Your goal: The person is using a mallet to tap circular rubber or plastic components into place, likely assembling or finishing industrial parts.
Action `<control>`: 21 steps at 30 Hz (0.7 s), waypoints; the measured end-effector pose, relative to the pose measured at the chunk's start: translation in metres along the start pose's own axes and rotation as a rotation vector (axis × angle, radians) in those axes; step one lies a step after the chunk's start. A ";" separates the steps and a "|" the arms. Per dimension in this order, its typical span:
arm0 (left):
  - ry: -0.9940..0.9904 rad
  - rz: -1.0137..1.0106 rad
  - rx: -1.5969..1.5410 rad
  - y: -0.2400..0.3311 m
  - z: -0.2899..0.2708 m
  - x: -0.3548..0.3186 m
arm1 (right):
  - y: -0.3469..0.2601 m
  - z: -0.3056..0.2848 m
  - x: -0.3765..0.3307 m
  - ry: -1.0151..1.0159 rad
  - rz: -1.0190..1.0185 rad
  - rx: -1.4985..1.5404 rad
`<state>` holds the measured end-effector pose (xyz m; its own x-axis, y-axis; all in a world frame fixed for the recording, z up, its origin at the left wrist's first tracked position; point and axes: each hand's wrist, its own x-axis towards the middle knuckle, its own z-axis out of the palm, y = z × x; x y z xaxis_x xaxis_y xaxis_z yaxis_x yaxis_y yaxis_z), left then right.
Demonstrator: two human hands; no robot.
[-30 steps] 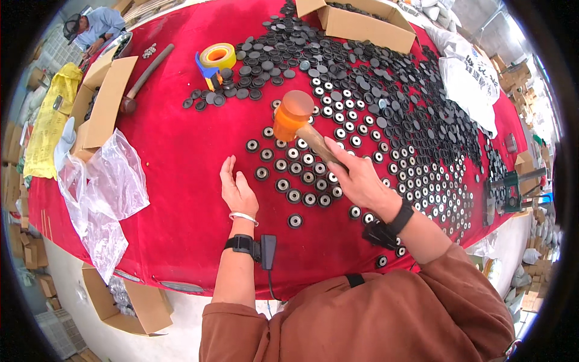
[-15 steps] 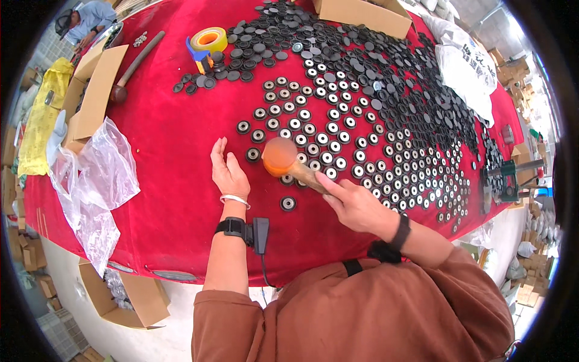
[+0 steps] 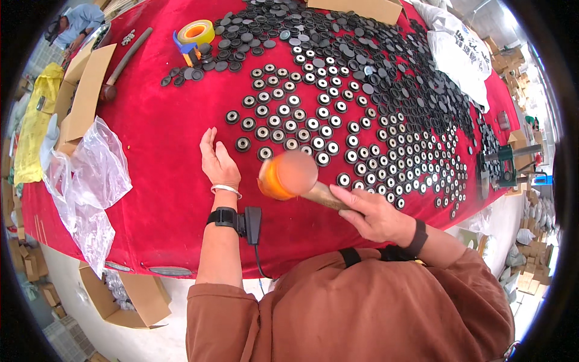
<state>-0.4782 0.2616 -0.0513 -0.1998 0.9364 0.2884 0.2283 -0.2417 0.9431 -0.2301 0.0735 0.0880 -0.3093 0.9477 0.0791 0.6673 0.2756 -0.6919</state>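
Observation:
My right hand point(image 3: 380, 216) grips the wooden handle of a mallet point(image 3: 291, 175) with a rounded orange-brown head. The mallet's head, slightly blurred, hangs above the near edge of the rows of parts and hides what lies under it. To its left, my left hand point(image 3: 219, 161) is held with fingers stretched out and nothing in it, beside the nearest parts. Those are black rings with metal bearing-like centres point(image 3: 243, 143), set out in loose rows on a red cloth point(image 3: 163, 169). Beyond them spreads a dense scatter of plain black round caps point(image 3: 386, 78).
A yellow tape roll point(image 3: 196, 31) on a blue dispenser stands at the far left. Nearby are a second hammer point(image 3: 123, 63), an open carton point(image 3: 90, 90) and clear plastic film point(image 3: 99, 169). A white bag point(image 3: 461, 57) and a green metal tool point(image 3: 508, 166) are at right. Another person point(image 3: 78, 25) is far left.
The mallet has come nearer to me, and its head looks larger. My right hand has drawn back to the right. My left hand keeps its outstretched pose; the view has shifted a little.

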 end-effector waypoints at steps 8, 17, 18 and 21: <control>-0.041 0.041 0.050 0.001 -0.003 -0.006 | 0.008 0.001 -0.029 -0.076 0.216 0.046; -0.275 0.283 0.420 0.006 -0.009 -0.011 | 0.014 -0.022 -0.092 0.199 0.494 0.172; -0.283 0.287 0.429 0.005 -0.009 -0.011 | 0.013 -0.024 -0.093 0.203 0.496 0.184; -0.302 0.340 0.473 0.000 -0.009 -0.011 | 0.019 -0.024 -0.100 0.230 0.526 0.156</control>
<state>-0.4840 0.2486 -0.0530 0.2182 0.8746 0.4330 0.6394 -0.4633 0.6136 -0.1701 -0.0127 0.0847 0.2022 0.9659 -0.1617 0.5786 -0.2511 -0.7760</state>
